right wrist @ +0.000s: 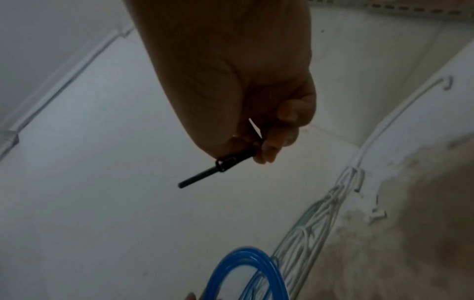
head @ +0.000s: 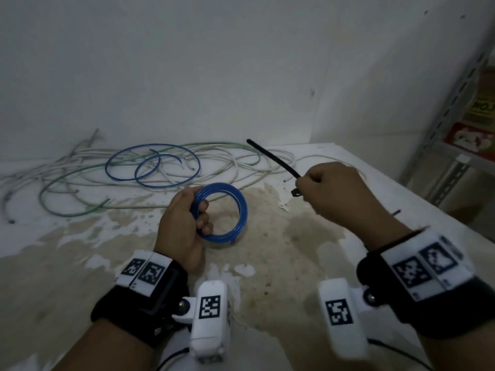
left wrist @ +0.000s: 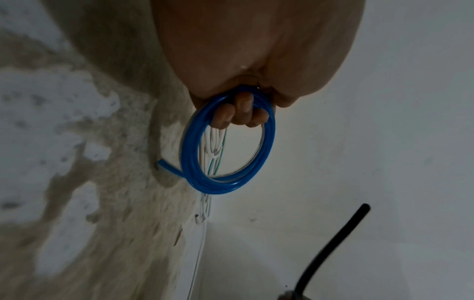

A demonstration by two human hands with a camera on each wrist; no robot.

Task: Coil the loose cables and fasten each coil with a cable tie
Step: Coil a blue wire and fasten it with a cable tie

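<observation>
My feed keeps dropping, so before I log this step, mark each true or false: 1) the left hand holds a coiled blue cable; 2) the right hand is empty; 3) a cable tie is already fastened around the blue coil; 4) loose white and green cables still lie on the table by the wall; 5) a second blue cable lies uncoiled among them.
1) True: the left hand grips the coiled blue cable.
2) False: the right hand pinches a black cable tie.
3) False: the tie is apart from the coil, held off to its right; no tie shows on the coil.
4) True: the white and green cables lie loose on the table.
5) True: a loose blue cable lies in open loops there.
</observation>
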